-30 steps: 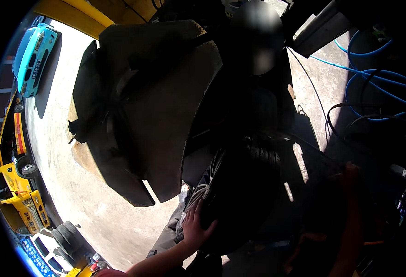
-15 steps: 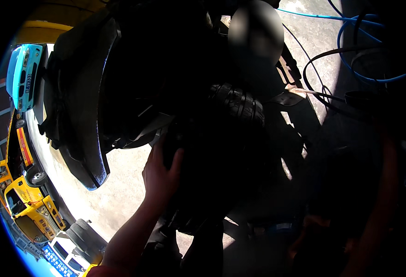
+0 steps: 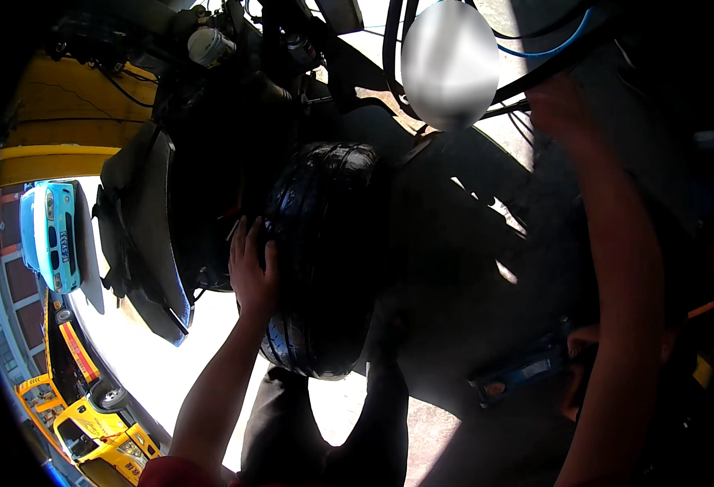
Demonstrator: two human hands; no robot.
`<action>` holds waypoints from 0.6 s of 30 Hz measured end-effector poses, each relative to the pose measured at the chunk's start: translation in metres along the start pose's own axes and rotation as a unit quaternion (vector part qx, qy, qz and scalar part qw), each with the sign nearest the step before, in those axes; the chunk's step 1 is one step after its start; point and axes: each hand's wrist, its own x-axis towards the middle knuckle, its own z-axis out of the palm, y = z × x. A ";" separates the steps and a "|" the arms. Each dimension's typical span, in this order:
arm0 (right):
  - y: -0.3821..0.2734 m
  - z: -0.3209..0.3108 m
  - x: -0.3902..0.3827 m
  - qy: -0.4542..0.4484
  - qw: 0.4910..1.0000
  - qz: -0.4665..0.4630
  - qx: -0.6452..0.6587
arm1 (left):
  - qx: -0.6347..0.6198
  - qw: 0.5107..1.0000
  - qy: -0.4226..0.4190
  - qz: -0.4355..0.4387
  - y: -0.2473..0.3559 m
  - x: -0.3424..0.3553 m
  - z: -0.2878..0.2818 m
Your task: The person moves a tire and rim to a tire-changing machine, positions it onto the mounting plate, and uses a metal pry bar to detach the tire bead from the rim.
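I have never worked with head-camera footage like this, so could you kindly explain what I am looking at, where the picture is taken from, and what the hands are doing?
This is a single view from a wide fisheye camera worn on a person's head, looking down, so straight edges bend near the rim. There is no machine: the person works with bare hands. The left hand lies flat on the side of a black tyre, which sits by a vehicle's open wheel arch, next to a dark body panel. The right hand is raised in shadow at upper right; whether it has a grip on anything cannot be told. The person's dark trouser legs show below. On the sunlit ground, a blue car and a yellow truck stand at left. Blue hoses run above.
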 end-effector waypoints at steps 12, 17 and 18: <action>0.007 0.001 0.034 -0.106 0.952 0.282 0.062 | -0.018 0.998 -0.024 0.059 -0.016 -0.031 -0.013; -0.050 -0.005 0.020 0.050 0.853 0.391 0.343 | -0.016 0.997 -0.038 0.072 -0.033 -0.046 -0.020; -0.070 -0.013 0.012 0.024 0.885 0.349 0.308 | -0.020 0.996 -0.044 0.069 -0.035 -0.047 -0.020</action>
